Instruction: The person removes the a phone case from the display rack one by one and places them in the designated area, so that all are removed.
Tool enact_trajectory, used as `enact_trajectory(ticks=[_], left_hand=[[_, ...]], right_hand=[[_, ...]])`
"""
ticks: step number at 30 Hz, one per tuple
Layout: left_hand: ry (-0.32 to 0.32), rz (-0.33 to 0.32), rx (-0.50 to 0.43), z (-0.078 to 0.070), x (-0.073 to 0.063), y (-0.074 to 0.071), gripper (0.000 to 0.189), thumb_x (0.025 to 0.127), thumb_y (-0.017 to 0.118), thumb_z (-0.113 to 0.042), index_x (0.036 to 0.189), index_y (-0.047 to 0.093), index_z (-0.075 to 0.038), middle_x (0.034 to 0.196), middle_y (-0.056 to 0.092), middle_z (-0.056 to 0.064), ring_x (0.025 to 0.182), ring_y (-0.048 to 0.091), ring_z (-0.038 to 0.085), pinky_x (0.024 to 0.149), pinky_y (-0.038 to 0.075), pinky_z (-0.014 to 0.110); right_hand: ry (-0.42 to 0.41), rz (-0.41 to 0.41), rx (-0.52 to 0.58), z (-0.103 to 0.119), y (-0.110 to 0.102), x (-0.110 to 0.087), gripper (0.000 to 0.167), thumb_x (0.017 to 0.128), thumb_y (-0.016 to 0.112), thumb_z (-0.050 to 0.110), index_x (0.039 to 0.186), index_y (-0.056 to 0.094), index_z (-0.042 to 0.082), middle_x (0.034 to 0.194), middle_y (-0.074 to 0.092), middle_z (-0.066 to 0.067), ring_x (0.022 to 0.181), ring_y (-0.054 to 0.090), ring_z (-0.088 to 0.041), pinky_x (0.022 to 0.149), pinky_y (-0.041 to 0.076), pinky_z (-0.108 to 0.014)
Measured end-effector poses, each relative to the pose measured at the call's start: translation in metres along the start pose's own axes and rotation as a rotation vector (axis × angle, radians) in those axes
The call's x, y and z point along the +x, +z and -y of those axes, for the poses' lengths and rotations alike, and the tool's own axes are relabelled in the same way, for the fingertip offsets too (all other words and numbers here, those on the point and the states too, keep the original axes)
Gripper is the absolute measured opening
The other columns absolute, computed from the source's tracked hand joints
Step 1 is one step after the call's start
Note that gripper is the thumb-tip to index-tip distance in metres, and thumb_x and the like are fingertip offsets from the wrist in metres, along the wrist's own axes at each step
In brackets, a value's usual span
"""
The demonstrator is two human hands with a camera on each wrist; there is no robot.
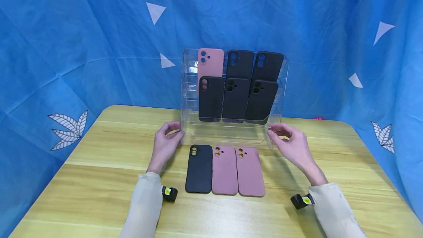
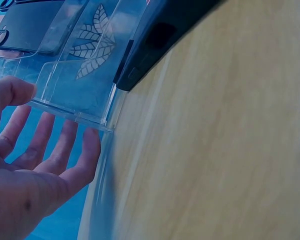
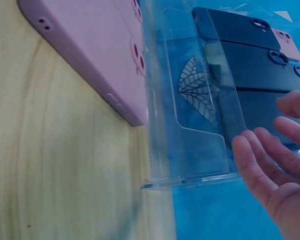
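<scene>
"Head view?"
"A clear tiered rack (image 1: 228,132) holds six phone cases (image 1: 210,100) on the worktop (image 1: 99,179); one black case (image 1: 199,172) and two pink cases (image 1: 224,170) lie before it. The left hand (image 1: 165,144) and right hand (image 1: 292,144) flank its lower corners."
"Left wrist?"
"Fingers (image 2: 63,145) apart, loosely bent at the rack's edge; I can't tell whether they grip."
"Right wrist?"
"Fingers (image 3: 275,157) apart, relaxed, beside the rack's side."

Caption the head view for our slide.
Left hand and right hand flank a transparent display rack holding six phone cases.
</scene>
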State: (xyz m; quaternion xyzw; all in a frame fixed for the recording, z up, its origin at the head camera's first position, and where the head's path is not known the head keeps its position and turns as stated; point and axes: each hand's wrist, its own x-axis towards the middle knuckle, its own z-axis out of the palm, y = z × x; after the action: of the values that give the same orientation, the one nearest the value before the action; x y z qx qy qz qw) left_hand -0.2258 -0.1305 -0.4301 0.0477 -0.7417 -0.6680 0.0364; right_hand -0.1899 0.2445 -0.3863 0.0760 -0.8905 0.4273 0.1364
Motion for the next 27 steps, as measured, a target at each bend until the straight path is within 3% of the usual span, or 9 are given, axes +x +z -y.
enact_trajectory(ticks=[5,12,20,27], left_hand=[[-0.002,0.004,-0.011,0.000,0.000,0.000,0.036,0.096,0.065,-0.007,0.132,0.059,-0.005,0.135,0.060,0.014,0.124,0.064,0.031,0.083,0.062,0.028],[-0.003,0.008,-0.019,-0.001,-0.001,0.000,0.037,0.096,0.065,-0.005,0.132,0.058,-0.004,0.135,0.059,0.014,0.123,0.064,0.031,0.082,0.062,0.028],[-0.012,0.012,-0.023,-0.002,-0.001,0.000,0.037,0.096,0.065,-0.006,0.132,0.058,-0.005,0.136,0.059,0.014,0.125,0.064,0.032,0.084,0.062,0.030],[-0.012,0.009,-0.018,-0.001,-0.001,0.000,0.037,0.096,0.066,-0.007,0.132,0.059,-0.006,0.135,0.059,0.014,0.126,0.064,0.032,0.088,0.062,0.033]], right_hand=[[-0.039,-0.112,0.083,0.004,-0.002,0.008,0.028,0.098,0.070,0.018,0.122,0.071,0.004,0.108,0.074,-0.011,0.088,0.064,0.010,0.073,0.056,-0.008],[-0.062,-0.221,0.150,0.010,-0.003,0.023,0.032,0.097,0.071,0.017,0.127,0.069,0.004,0.107,0.070,0.010,0.090,0.066,0.009,0.075,0.056,-0.007],[-0.079,-0.308,0.149,0.018,-0.004,0.036,0.033,0.096,0.071,0.017,0.127,0.068,0.006,0.110,0.073,-0.008,0.089,0.066,0.008,0.074,0.055,-0.006],[-0.086,-0.303,0.126,0.022,-0.007,0.047,0.036,0.097,0.071,0.018,0.131,0.066,0.006,0.119,0.073,-0.019,0.089,0.063,0.015,0.078,0.054,-0.005]])
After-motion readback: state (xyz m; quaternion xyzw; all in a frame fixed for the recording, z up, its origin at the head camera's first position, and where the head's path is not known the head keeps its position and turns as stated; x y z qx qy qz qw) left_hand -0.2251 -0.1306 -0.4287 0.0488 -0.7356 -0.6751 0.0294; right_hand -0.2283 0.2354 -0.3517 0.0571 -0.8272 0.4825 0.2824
